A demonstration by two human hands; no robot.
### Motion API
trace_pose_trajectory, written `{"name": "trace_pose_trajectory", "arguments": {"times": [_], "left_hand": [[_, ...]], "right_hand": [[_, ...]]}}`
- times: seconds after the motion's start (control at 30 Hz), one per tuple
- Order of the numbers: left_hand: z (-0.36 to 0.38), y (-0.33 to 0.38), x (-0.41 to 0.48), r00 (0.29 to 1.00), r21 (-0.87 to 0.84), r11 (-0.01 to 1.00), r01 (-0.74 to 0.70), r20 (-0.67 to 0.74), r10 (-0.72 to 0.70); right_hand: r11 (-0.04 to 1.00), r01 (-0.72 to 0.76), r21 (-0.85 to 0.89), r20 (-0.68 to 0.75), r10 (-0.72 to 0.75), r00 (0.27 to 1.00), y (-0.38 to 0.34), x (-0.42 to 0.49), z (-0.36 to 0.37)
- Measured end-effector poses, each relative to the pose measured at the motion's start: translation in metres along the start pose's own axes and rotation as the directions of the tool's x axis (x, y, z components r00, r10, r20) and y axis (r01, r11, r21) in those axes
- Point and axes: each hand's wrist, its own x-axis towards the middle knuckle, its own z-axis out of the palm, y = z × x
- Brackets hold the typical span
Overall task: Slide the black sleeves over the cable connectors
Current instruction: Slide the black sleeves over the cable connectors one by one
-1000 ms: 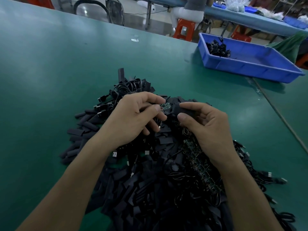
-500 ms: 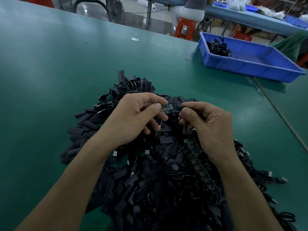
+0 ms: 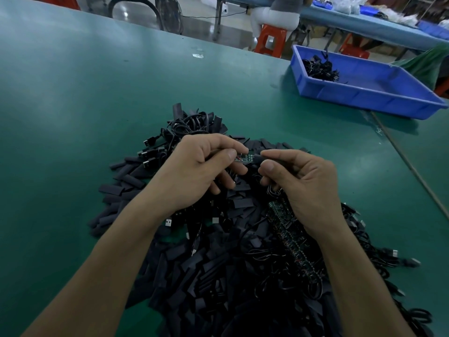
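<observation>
Green table (image 3: 73,105), blue bin (image 3: 364,96) beyond the fingers — left hand (image 3: 194,173) pinches a board (image 3: 246,158); right hand (image 3: 308,186) pinches a sleeve (image 3: 258,159) at its end.

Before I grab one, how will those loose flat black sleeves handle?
Probably light and limp: the flat black sleeves lie squashed and scattered. Unlikely to roll, being flattened. May snag, since thin black cables tangle among them.

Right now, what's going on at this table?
A person works over a heap of loose sleeves and cables on a green table. The left hand pinches a small green circuit board; the right hand pinches what looks like a black sleeve at the board's right end, most of the board bare. A blue bin far right holds a small bundle.
</observation>
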Motion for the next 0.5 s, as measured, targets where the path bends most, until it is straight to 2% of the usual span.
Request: {"name": "trace_pose_trajectory", "arguments": {"times": [0.23, 0.5], "left_hand": [[0.002, 0.0004, -0.0008, 0.999, 0.001, 1.0, -0.021, -0.033, 0.021], [0.0023, 0.001, -0.001, 1.0, -0.014, 1.0, -0.019, -0.025, 0.018]], "right_hand": [[0.999, -0.029, 0.039, 0.112, 0.024, 0.993, -0.0002, -0.0002, -0.0071], [0.999, 0.03, -0.016, 0.069, -0.028, 0.997, -0.0025, 0.0004, -0.0033]]}}
